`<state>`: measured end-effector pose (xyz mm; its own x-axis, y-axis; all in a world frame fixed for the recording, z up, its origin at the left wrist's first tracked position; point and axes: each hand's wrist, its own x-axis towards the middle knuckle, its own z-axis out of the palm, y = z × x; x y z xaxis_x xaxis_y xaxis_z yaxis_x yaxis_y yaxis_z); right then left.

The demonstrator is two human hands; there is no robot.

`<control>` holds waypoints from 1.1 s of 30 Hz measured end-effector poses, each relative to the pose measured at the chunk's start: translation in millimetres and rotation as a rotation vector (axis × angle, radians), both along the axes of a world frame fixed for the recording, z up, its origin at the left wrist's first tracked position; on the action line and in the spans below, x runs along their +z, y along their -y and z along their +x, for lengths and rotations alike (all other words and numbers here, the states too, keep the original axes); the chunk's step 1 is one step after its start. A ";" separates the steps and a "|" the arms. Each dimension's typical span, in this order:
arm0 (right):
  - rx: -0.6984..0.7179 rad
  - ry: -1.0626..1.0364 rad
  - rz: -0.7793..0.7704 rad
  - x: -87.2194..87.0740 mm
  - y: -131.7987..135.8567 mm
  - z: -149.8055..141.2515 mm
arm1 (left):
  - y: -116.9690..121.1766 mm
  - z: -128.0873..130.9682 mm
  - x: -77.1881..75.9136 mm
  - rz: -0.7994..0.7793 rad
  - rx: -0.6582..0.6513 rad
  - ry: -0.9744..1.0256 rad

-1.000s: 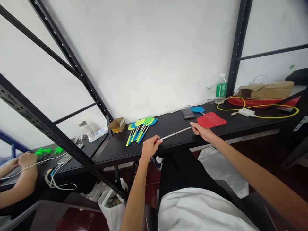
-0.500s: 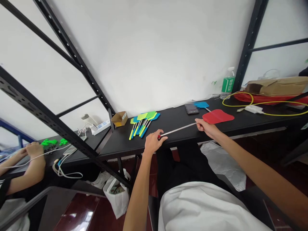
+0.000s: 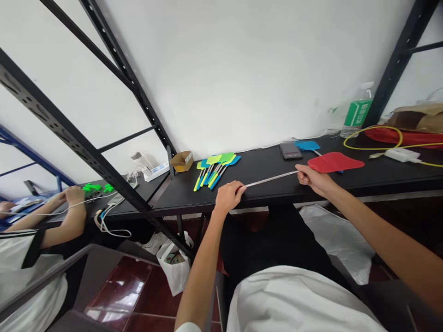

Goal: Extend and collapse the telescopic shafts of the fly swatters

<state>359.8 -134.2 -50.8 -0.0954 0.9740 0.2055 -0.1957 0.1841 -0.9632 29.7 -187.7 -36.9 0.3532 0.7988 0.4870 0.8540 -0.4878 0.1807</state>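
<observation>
A red fly swatter point(image 3: 335, 162) with a long thin metal rod is stretched between my two hands above the table's front edge. My left hand point(image 3: 228, 196) is closed around its handle end, hiding most of the handle. My right hand point(image 3: 313, 179) grips the rod just below the red head. To the left on the table lies a row of green and blue fly swatters point(image 3: 216, 168), side by side. A blue fly swatter point(image 3: 309, 145) rests behind the red one, partly hidden by it, beside a dark phone-like device point(image 3: 291, 151).
A small cardboard box point(image 3: 182, 161) stands at the black table's point(image 3: 180, 196) left end. At the back right are a water bottle point(image 3: 358, 113), a yellow cable point(image 3: 349, 147) and a white adapter point(image 3: 401, 155). Black shelf posts point(image 3: 131, 74) frame the table. Another person's hands point(image 3: 73, 196) work at left.
The view has shifted, so the table things appear displaced. My left hand has closed over the handle end, whose red part showed earlier. Both hands keep hold of the red fly swatter.
</observation>
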 end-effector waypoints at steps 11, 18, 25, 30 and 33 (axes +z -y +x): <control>-0.001 -0.036 0.002 5.9 2.5 -1.4 | -5.5 -0.2 -3.3 0.031 -0.019 0.012; 0.004 -0.043 -0.008 5.6 0.5 0.6 | -9.2 -0.6 -2.6 -0.009 0.003 0.000; -0.006 -0.041 -0.002 5.7 2.8 -0.2 | -6.5 -0.4 -4.2 0.035 0.001 0.024; 0.001 -0.056 -0.002 5.6 3.8 -1.4 | -6.3 -0.4 -4.8 0.046 -0.016 0.000; 0.000 -0.057 -0.005 4.5 2.2 -1.6 | -6.3 -0.1 -3.8 0.043 -0.009 -0.020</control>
<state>358.2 -136.4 -46.3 -0.0838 0.9749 0.2061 -0.2499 0.1796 -0.9515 29.5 -181.3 -40.7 0.3700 0.7739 0.5140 0.8529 -0.5023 0.1425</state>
